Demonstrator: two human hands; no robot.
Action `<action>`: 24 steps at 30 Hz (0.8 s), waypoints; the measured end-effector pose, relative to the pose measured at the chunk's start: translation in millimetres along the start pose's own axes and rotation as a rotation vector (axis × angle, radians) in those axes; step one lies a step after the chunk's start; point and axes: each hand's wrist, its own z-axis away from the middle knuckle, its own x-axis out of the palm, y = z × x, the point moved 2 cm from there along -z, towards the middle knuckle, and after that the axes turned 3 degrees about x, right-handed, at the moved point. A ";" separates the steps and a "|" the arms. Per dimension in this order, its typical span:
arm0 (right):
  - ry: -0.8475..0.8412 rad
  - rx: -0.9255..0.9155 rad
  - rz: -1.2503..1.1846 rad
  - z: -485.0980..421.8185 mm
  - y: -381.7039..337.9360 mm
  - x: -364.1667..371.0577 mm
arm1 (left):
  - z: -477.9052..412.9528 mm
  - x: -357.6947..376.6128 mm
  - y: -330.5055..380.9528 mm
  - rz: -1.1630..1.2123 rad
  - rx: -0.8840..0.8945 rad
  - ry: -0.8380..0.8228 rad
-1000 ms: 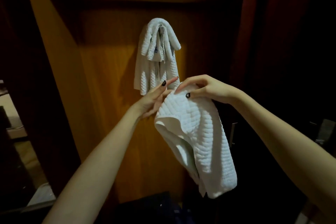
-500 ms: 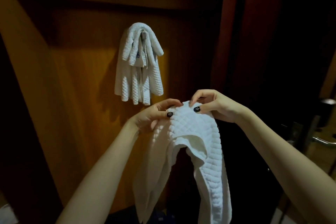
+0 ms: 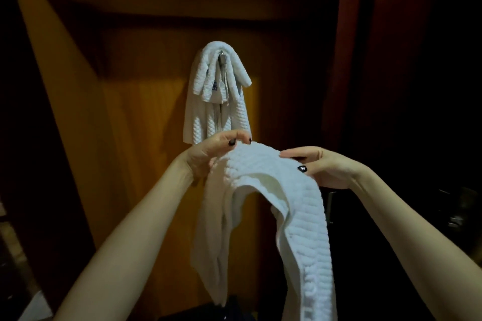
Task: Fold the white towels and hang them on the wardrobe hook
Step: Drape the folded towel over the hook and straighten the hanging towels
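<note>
The white towel hangs long-ways down from both hands. The left hand pinches its top and the right hand grips it, just below the hook.

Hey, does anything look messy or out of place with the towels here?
Slightly. The hung towel is bunched over the hook, its folds uneven and ends at different heights. The towel held between the left hand and right hand drapes loosely, not yet neatly folded. No damage visible.
</note>
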 end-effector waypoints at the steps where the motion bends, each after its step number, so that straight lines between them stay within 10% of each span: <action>1: 0.031 -0.031 0.016 -2.8 -3.3 -2.8 | 3.7 -2.2 3.1 -0.048 -0.035 -0.018; 9: 0.041 -0.187 0.257 -33.2 -38.0 -1.9 | 29.3 -42.0 25.4 -0.314 -0.342 -0.064; 24: 0.147 -0.307 0.359 -120.0 -150.7 -52.5 | -29.3 -122.6 156.0 -0.478 0.047 0.251</action>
